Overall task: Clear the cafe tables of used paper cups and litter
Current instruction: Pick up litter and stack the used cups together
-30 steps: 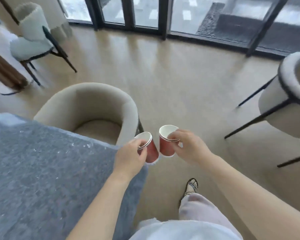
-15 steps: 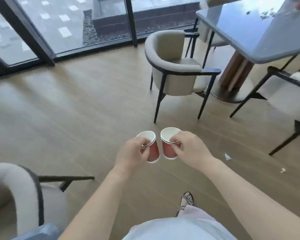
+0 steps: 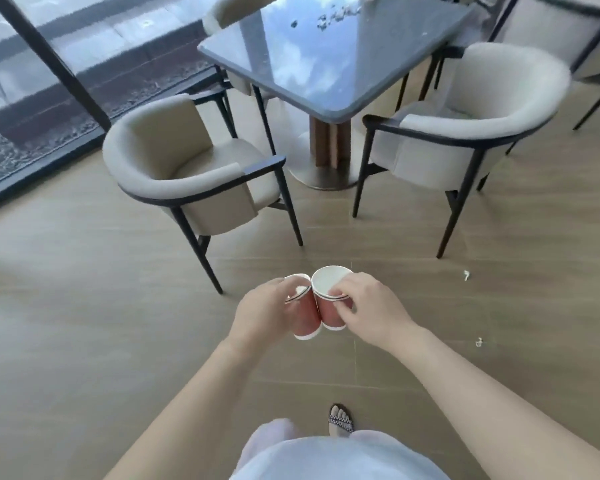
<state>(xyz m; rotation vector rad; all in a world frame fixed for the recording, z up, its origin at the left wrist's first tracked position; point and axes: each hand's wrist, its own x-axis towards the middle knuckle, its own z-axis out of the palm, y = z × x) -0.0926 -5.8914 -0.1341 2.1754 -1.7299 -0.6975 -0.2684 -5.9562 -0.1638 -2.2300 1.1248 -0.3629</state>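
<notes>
Mid-frame, the left hand (image 3: 265, 315) curls round the left cup (image 3: 307, 318) and the right hand (image 3: 369, 311) pinches the right cup (image 3: 329, 311). The red cups touch. Slide one gently inside the other, so a hand is free for what look like paper bits (image 3: 333, 15) on the table (image 3: 326, 71) up top.

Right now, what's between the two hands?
In the head view, two red cups, touching side by side: the left cup gripped by the left hand, the right cup held at its rim by the right hand.
</notes>
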